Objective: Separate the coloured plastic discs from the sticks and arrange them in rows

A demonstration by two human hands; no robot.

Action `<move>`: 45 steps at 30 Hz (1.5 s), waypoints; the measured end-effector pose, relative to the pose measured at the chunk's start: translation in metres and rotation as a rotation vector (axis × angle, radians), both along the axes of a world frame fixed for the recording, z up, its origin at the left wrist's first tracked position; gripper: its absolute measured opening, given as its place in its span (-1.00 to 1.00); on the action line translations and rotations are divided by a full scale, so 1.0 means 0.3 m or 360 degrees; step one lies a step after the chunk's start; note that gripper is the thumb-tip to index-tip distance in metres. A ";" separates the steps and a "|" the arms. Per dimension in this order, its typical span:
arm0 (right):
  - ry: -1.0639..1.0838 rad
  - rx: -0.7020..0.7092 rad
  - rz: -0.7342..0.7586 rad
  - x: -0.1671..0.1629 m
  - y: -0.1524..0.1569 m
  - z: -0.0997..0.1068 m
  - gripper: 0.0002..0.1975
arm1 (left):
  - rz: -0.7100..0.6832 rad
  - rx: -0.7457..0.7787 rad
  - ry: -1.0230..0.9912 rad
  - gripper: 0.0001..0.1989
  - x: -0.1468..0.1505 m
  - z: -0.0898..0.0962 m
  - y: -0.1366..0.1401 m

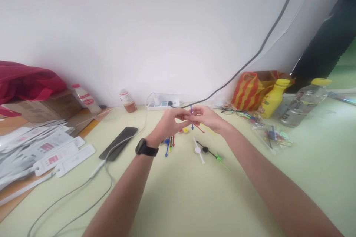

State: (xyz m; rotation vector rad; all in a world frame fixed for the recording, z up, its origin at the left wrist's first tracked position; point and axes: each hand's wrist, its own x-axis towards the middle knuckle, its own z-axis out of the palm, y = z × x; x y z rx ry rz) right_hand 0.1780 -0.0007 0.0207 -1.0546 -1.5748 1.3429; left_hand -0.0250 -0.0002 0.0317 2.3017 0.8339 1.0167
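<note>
Above the table, my left hand (172, 121) and my right hand (204, 117) meet, fingertips pinched together. Between them a blue arrow-shaped plastic spinner (192, 127) stands lengthwise, its middle hidden by the fingers. Just below my left hand lie blue, yellow and red arrow spinners (167, 148). A red arrow (199, 129) shows under my right hand. Closer to me are a white arrow spinner (197, 149) and a black one (205, 149), with a bright green one (222, 163) at the black one's end.
A phone (118, 143) with a white cable lies left, beside a heap of white tags (75, 160). Behind stand a drink bottle (128, 100) and a power strip (164, 104). On the right are a striped bag (247, 90), a yellow bottle (274, 98), a clear bottle (304, 102) and bagged parts (274, 137).
</note>
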 end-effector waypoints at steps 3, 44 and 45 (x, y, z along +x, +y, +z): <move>0.0213 -0.0083 0.0242 0.032 0.011 0.002 -0.68 | 0.0014 -0.0059 -0.0038 -0.79 -0.010 0.005 0.000; -0.0966 0.0081 0.0313 -0.013 -0.074 0.053 -0.93 | 0.0099 -0.0103 0.0493 -0.81 -0.118 -0.019 0.048; -0.0754 0.0046 0.0277 -0.005 -0.062 0.052 -0.93 | 0.0069 -0.0136 0.0372 -0.80 -0.109 -0.004 0.039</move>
